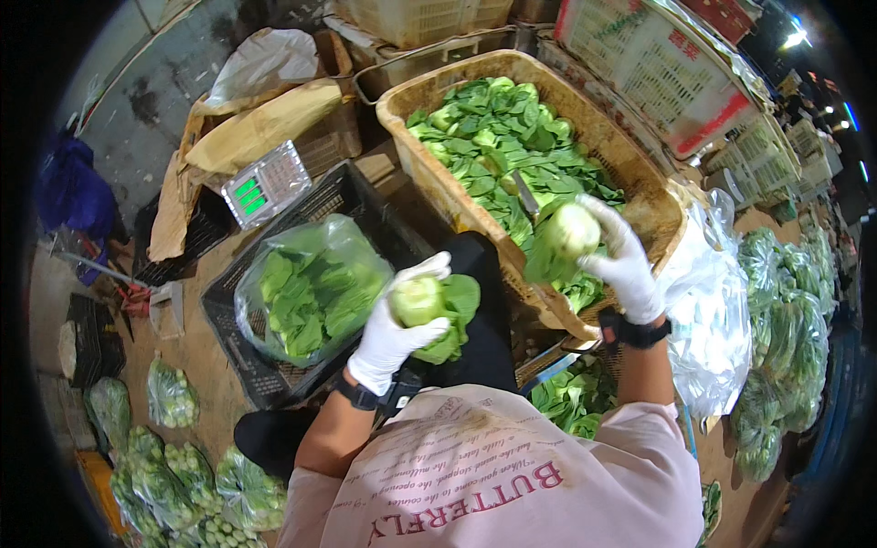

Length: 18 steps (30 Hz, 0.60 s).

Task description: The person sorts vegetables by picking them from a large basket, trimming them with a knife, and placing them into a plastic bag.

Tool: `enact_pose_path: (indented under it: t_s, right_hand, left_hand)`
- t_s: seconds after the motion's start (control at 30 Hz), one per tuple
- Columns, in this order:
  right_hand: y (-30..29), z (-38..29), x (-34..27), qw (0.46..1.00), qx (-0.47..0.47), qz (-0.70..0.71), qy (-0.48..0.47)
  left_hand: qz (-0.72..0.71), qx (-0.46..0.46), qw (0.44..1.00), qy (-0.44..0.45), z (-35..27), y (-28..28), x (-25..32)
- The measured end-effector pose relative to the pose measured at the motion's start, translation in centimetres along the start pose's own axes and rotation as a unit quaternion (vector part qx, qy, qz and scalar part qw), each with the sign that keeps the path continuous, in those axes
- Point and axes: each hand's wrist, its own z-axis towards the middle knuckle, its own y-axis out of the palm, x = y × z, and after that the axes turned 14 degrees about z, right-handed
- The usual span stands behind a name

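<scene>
White-gloved, my left hand (401, 322) holds a head of bok choy (419, 301), its pale base turned up, just right of an open clear plastic bag (250, 318) of leafy greens. That bag lies in a black plastic crate (257, 383). Over the near right part of a large worn yellow plastic tub (445, 185), my right hand (620, 257), also gloved, grips another bok choy (573, 231) by its side. Many bok choy heads (493, 130) fill much of the tub. A knife blade (525, 194) shows among them, beside the right-hand bok choy; its handle is not clearly visible.
A digital scale (266, 185) with a lit green display stands beyond the black crate. Bagged greens (195, 479) lie on the floor at lower left, and more bagged vegetables (788, 342) at the right beside white plastic sheeting (709, 308). Stacked crates (658, 65) stand behind the tub.
</scene>
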Motion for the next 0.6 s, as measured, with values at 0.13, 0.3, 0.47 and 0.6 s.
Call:
enact_pose_path:
  t_s: [0.13,0.3,0.47,0.6]
  right_hand:
    - [5.6,-1.9,0.8,0.989,-0.042,0.14,0.009]
    - [8.3,-2.6,0.6,0.981,-0.038,0.178,0.061]
    - [7.0,-1.1,-0.8,0.973,-0.164,-0.013,0.161]
    - [7.1,-0.7,-1.1,0.951,-0.131,0.119,0.252]
  left_hand:
    - [0.116,-0.025,0.989,0.085,-0.2,0.3,1.8]
    - [-0.156,-0.09,0.983,-0.04,-1.5,0.1,1.1]
    - [-0.326,-0.149,0.927,-0.113,-2.8,-0.4,0.4]
    - [-0.397,-0.153,0.897,-0.123,-2.9,-0.3,0.7]
